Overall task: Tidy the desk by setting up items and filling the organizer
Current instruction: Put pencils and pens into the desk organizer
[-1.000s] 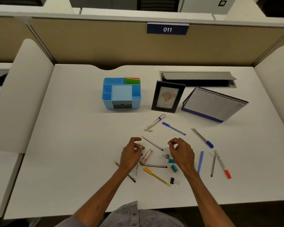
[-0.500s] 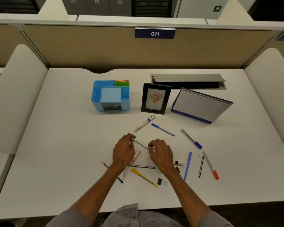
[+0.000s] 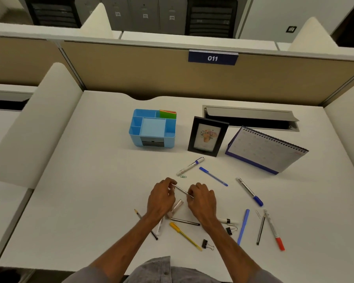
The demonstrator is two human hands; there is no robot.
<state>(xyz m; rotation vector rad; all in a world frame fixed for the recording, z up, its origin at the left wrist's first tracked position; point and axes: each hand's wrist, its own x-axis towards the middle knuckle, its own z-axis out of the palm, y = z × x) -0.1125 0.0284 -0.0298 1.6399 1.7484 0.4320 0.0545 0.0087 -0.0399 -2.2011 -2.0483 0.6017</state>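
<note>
A thin silver pen [image 3: 182, 190] lies slanted on the white desk [image 3: 90, 180], and both hands pinch it. My left hand [image 3: 161, 198] holds its far left end, my right hand [image 3: 201, 199] its near right end. Around them lie several loose pens and markers, among them a yellow pen [image 3: 185, 235], a blue pen [image 3: 213, 176], a red-capped marker [image 3: 274, 229] and a beige tube [image 3: 175, 208]. Two black binder clips [image 3: 206, 244] lie near my right forearm. The blue organizer [image 3: 151, 127] stands farther back, with green and red notes in one back compartment.
A black photo frame [image 3: 207, 136] and a spiral desk calendar [image 3: 266, 150] stand right of the organizer. An open cable tray [image 3: 251, 117] sits behind them. Beige partitions wall the desk at the back and sides. A green paper clip [image 3: 183, 176] lies near a white marker [image 3: 189, 166].
Both hands came together from hovering apart and closed on the two ends of the silver pen. The camera tilted up, showing more of the room behind.
</note>
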